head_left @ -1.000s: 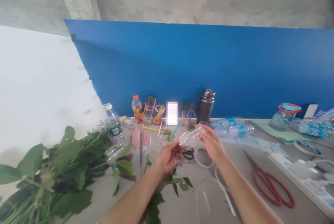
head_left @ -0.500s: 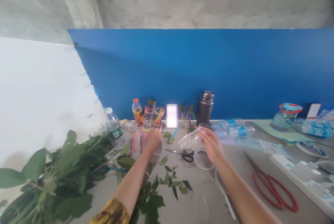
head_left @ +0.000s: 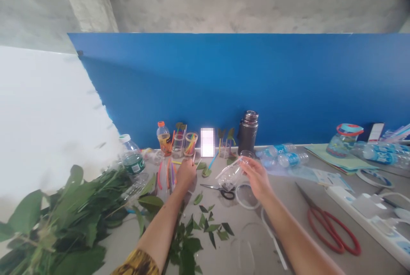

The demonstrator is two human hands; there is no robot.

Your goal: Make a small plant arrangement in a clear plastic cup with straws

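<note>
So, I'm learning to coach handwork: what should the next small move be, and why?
I'd probably have the left hand lift the thin white piece: the hand is right beside it, though whether it grips anything is unclear, while the right hand holds the clear plastic container.

open — over leaf scraps | blocked — thermos beyond right hand
</note>
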